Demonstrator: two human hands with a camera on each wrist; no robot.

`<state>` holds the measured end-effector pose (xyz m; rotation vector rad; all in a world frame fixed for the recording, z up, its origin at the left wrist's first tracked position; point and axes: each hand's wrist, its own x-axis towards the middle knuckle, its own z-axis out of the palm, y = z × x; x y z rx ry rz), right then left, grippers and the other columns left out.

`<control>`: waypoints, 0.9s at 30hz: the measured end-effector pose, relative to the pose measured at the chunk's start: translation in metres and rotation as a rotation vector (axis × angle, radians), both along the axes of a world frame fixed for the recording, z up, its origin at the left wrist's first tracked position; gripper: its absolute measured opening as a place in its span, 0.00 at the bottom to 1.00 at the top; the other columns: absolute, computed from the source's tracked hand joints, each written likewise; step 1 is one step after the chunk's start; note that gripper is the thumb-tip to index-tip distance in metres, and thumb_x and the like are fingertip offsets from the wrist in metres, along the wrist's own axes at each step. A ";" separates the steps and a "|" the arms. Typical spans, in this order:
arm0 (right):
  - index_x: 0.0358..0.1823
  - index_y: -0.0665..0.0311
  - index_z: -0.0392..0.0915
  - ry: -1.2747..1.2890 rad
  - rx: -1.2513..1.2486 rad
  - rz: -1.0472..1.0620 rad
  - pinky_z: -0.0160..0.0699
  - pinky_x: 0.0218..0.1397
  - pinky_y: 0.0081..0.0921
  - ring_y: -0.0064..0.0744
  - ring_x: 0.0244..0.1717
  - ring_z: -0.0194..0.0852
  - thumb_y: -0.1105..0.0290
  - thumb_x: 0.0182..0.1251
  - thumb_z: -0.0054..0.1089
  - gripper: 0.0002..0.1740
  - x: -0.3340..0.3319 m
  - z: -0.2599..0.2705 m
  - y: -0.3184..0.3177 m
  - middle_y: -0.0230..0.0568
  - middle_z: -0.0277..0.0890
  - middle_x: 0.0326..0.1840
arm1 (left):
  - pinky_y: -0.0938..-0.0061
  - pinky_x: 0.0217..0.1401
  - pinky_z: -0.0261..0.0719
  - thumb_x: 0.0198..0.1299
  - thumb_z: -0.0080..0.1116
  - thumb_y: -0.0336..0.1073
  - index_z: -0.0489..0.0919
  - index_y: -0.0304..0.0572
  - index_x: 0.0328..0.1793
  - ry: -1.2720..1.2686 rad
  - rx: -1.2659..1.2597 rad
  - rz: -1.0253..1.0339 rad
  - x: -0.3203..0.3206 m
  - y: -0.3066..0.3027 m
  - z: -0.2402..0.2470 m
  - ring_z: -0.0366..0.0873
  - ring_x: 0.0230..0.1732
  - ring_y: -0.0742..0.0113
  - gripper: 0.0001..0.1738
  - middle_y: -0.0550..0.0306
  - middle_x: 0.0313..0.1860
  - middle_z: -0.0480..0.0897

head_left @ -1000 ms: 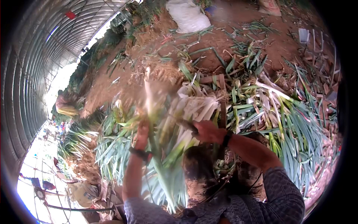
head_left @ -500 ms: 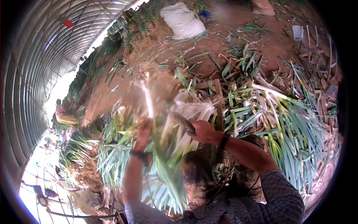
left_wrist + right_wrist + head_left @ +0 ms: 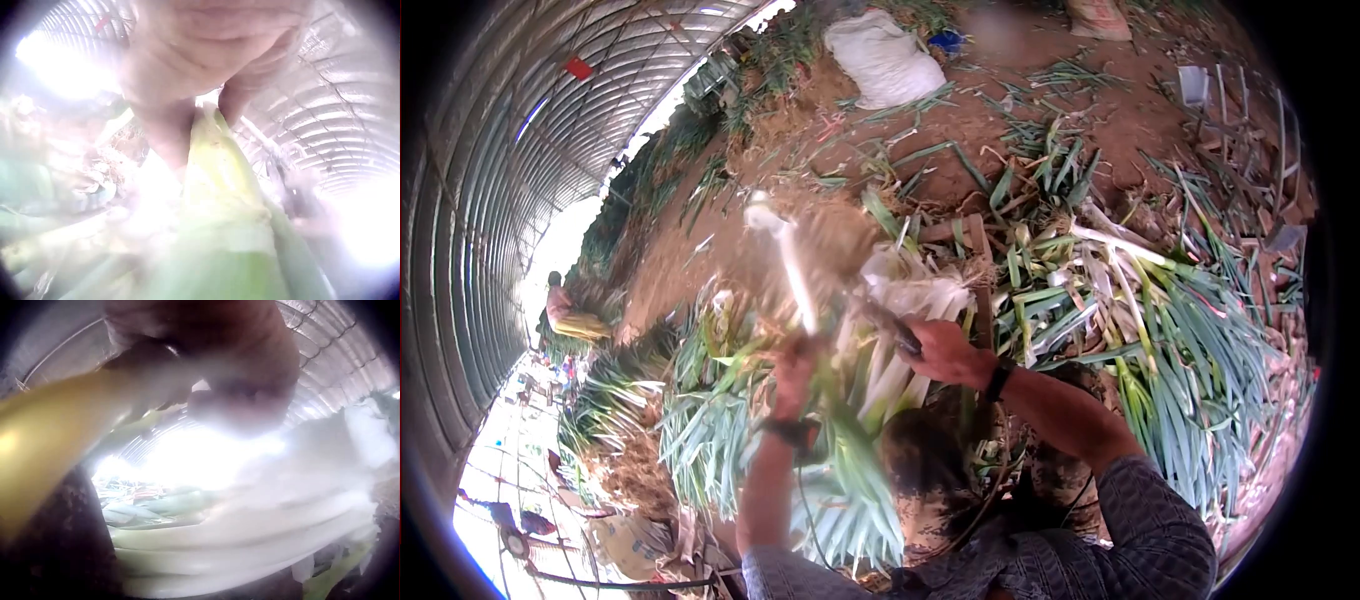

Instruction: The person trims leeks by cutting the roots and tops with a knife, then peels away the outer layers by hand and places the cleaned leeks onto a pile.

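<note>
In the head view my left hand grips a leek round its lower shaft. Its white end points up and away, blurred, and its green leaves hang down toward my lap. The left wrist view shows the fingers curled round the pale yellow-green shaft. My right hand holds a knife by its dark handle, the blade blurred and pointing toward the held leek. Just beyond the knife lies a bundle of white leek shafts, also in the right wrist view below the right hand.
More leeks with long green leaves lie heaped at the right, and others at the left. A white sack sits on the bare soil ahead. Another person is far left, under the arched roof.
The held leek's upper end has tilted left, and more bright white shaft shows above my left hand, which has shifted slightly right. My right hand keeps its hold on the knife.
</note>
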<state>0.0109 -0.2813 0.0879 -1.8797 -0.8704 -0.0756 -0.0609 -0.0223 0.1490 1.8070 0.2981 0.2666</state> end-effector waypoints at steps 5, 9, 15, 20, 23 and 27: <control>0.48 0.60 0.74 0.013 -0.005 -0.014 0.79 0.32 0.43 0.46 0.25 0.78 0.60 0.69 0.55 0.13 0.002 0.000 0.003 0.43 0.77 0.26 | 0.79 0.26 0.70 0.63 0.63 0.40 0.80 0.37 0.41 0.066 0.268 0.043 -0.013 0.010 -0.024 0.74 0.24 0.77 0.12 0.61 0.28 0.82; 0.47 0.60 0.74 0.014 0.012 0.015 0.78 0.31 0.41 0.44 0.24 0.77 0.61 0.68 0.56 0.12 0.000 -0.001 0.003 0.41 0.77 0.25 | 0.79 0.27 0.73 0.65 0.62 0.39 0.79 0.36 0.42 0.057 0.129 -0.023 -0.028 0.008 -0.035 0.77 0.26 0.75 0.12 0.58 0.29 0.83; 0.48 0.59 0.75 -0.047 -0.148 0.005 0.79 0.32 0.41 0.45 0.25 0.78 0.64 0.66 0.58 0.12 0.000 -0.009 0.004 0.43 0.78 0.27 | 0.75 0.26 0.81 0.68 0.59 0.42 0.78 0.35 0.45 0.024 -0.006 -0.108 -0.039 0.014 -0.071 0.82 0.31 0.70 0.15 0.55 0.31 0.83; 0.46 0.60 0.76 -0.012 -0.016 -0.060 0.79 0.32 0.43 0.46 0.26 0.80 0.65 0.66 0.57 0.11 -0.003 0.005 -0.001 0.44 0.78 0.27 | 0.67 0.25 0.87 0.68 0.58 0.44 0.77 0.34 0.46 0.182 -0.199 -0.062 -0.044 -0.017 -0.048 0.84 0.33 0.65 0.17 0.53 0.33 0.81; 0.44 0.60 0.75 0.050 -0.043 -0.063 0.78 0.34 0.46 0.48 0.26 0.80 0.66 0.66 0.56 0.09 -0.003 0.004 -0.005 0.46 0.78 0.27 | 0.65 0.24 0.88 0.68 0.58 0.45 0.76 0.34 0.47 0.179 -0.227 -0.094 -0.046 -0.018 -0.048 0.84 0.33 0.64 0.18 0.53 0.33 0.79; 0.42 0.61 0.75 0.079 -0.145 -0.077 0.78 0.35 0.48 0.53 0.28 0.80 0.67 0.65 0.56 0.08 -0.001 -0.008 -0.002 0.48 0.79 0.27 | 0.66 0.23 0.88 0.68 0.58 0.45 0.76 0.34 0.47 0.147 -0.237 -0.084 -0.050 -0.020 -0.055 0.84 0.32 0.63 0.18 0.53 0.33 0.79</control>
